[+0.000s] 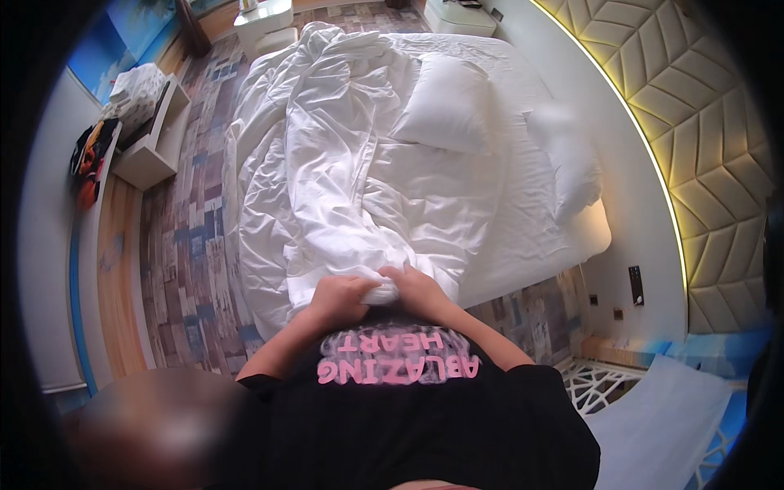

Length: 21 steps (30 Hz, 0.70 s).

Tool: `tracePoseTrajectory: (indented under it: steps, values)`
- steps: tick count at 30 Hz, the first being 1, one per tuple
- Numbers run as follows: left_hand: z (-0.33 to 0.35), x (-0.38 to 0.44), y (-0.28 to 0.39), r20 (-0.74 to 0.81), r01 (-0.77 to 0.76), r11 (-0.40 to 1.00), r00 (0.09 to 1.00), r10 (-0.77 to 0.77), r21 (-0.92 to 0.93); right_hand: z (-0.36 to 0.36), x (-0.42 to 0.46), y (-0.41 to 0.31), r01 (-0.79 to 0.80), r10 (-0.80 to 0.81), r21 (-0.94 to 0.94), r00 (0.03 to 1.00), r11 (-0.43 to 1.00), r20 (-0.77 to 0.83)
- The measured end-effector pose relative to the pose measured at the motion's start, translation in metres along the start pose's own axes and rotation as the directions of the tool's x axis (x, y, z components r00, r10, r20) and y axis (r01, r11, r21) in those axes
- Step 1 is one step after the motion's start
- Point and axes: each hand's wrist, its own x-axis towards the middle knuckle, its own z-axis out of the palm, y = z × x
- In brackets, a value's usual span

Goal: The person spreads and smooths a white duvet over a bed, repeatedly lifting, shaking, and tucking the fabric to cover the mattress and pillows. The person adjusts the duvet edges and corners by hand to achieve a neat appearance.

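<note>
My left hand (343, 298) grips the near edge of a rumpled white duvet (327, 202), its fingers curled into the cloth. Close beside it, my right hand (415, 289) holds the same edge, thumb and fingers pinched on the fabric. Both hands are just in front of my body. The duvet lies in long folds across the bed, bunched up towards the far end. A white pillow (447, 101) rests partly against its folds. Bare white sheet (523, 245) shows on the bed's right side, with a second white pillow (569, 168) near the wall.
Two white bedside stands, one at far left (264, 23) and one at far right (459, 19), stand beyond the bed. A white shelf unit (147, 159) runs along the left wall. Patchwork-patterned flooring (196, 245) separates it from the bed. A padded wall panel (704, 141) is at right.
</note>
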Motion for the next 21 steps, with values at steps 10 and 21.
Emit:
tracePoseTrajectory:
  steps: [10,21]
  values:
    - [-0.056,0.003,0.02,-0.412,0.143,0.777,0.781,-0.469,-0.613,-0.008,0.006,0.259,-0.466,0.451,-0.272,0.884,0.842,-0.122]
    - [-0.042,0.052,0.054,-0.462,0.063,0.815,0.797,-0.388,-0.576,-0.096,0.061,0.125,0.298,-0.276,-0.151,0.949,0.943,0.15]
